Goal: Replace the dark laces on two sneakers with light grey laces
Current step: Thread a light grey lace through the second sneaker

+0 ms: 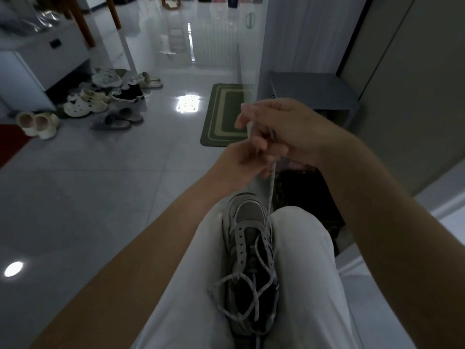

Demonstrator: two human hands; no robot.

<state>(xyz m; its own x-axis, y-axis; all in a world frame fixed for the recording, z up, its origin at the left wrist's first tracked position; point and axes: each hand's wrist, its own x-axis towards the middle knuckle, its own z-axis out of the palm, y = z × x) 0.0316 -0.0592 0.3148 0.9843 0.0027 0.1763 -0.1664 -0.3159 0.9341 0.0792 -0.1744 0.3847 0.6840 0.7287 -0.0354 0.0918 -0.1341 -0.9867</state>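
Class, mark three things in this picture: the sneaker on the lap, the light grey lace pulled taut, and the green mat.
sneaker (247, 212), head view, grey toe cap.
light grey lace (271, 190), head view, taut strand above the toe.
green mat (221, 117), head view, striped left half.

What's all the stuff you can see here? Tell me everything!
sneaker: 1, grey, wedged between the knees
lace: 1, light grey, loose over the sneaker, one end pulled up to the hands
shoes: several, white, black and grey, on the floor by the cabinet
cabinet: 1, white, far left
mat: 1, green, on the floor ahead
bench: 1, grey, by the right wall
knees: 2, in white trousers, either side of the sneaker
left hand: 1, holds the lace, lower
right hand: 1, holds the lace, above
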